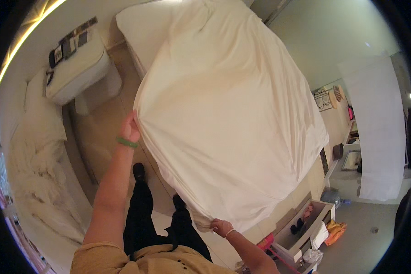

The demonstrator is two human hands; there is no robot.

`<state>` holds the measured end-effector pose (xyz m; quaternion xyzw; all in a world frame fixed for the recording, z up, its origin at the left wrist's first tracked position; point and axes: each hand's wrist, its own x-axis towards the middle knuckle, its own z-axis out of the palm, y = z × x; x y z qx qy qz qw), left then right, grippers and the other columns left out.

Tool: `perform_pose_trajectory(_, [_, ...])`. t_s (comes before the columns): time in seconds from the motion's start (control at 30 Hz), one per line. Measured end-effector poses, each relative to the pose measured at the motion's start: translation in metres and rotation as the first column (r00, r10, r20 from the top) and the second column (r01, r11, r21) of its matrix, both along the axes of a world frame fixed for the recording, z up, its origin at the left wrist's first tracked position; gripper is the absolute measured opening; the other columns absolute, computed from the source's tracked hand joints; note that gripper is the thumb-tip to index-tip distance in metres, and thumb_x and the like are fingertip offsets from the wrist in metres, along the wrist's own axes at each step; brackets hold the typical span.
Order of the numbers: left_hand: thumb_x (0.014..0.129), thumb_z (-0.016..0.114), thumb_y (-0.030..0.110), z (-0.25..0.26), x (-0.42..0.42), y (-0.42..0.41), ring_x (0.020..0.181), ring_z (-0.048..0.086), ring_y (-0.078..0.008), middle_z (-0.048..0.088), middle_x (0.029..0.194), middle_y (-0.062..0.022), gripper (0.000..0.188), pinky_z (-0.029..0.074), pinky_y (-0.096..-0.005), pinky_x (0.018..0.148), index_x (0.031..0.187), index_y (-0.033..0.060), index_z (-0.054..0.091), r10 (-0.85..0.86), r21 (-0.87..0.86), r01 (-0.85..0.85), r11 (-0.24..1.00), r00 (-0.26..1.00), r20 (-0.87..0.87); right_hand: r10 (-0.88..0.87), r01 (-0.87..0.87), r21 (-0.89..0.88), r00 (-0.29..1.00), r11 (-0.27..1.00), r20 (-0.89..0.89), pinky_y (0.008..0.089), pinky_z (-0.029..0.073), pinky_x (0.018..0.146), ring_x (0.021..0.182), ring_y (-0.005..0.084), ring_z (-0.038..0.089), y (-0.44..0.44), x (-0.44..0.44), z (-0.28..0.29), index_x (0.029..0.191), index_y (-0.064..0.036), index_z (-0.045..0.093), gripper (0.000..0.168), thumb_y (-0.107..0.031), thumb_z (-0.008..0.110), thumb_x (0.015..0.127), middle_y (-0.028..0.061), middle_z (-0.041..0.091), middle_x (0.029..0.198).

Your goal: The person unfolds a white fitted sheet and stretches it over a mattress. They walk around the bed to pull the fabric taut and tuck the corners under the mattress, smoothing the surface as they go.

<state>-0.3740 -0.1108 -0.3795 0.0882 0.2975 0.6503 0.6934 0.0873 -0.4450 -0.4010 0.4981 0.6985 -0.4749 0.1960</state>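
A large cream sheet or duvet cover is spread over a bed, with long folds running down its far side. My left hand, with a green bangle at the wrist, grips the sheet's near edge about halfway along. At the near lower corner of the fabric, my right hand pinches the bunched hem between thumb and fingers. The edge is drawn taut between both hands. Toward the upper left, part of the white mattress shows from under the cloth. What lies beneath the rest is hidden.
A white side table carries several small dark items. Pale rumpled fabric covers furniture at left. An open low cabinet holds dark footwear, with an orange bag beside it. Beyond the bed stand a clear bottle and a brown basket.
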Motion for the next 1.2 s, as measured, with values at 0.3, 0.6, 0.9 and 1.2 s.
perform_pose_trajectory(0.3, [0.072,0.066,0.01,-0.02,-0.017,0.004,0.072,0.058,-0.0185,0.059,0.083,-0.0075,0.026,0.048,-0.0332,0.066,0.094,-0.0017,0.057,-0.39,-0.449,0.254,0.857,0.889,-0.241,-0.326,0.422,0.5,0.905,0.756,-0.272,0.0408,0.042,0.09,0.107,0.033,0.05,0.265,-0.269,0.044,0.121,-0.007,0.047,0.056,-0.032,0.067,0.075,0.0191,0.054,0.112])
perform_pose_trajectory(0.6, [0.081,0.063,0.017,-0.002,-0.048,0.096,0.09,0.057,-0.0206,0.058,0.101,-0.0107,0.038,0.046,-0.0324,0.081,0.111,-0.0032,0.051,-0.603,-0.46,0.484,0.745,0.782,-0.154,-0.814,0.917,-0.13,0.262,0.377,-0.519,0.0359,0.047,0.071,0.08,0.0289,0.06,0.356,-0.411,0.059,0.107,0.0,0.057,0.03,-0.024,0.054,0.088,0.0191,0.063,0.09])
perform_pose_trajectory(0.9, [0.085,0.056,0.019,-0.024,-0.047,0.378,0.1,0.056,-0.0255,0.058,0.11,-0.0141,0.035,0.046,-0.0382,0.089,0.112,-0.0023,0.052,-0.582,-0.13,0.572,0.81,0.811,-0.057,-0.716,0.747,0.228,0.665,0.625,-0.214,0.0424,0.046,0.07,0.084,0.0424,0.057,0.337,-0.375,0.031,0.108,-0.003,0.055,0.028,-0.022,0.051,0.088,0.0235,0.06,0.086])
perform_pose_trajectory(1.2, [0.08,0.056,0.009,0.027,-0.143,0.619,0.095,0.057,-0.0223,0.059,0.105,-0.0128,0.034,0.047,-0.0357,0.083,0.112,-0.0016,0.052,-0.157,-0.115,0.129,0.985,0.946,-0.283,-0.572,0.545,0.22,0.816,0.809,0.08,0.0435,0.04,0.091,0.11,0.0388,0.046,0.508,-0.386,0.029,0.125,0.0,0.041,0.059,-0.03,0.064,0.079,0.0238,0.049,0.119])
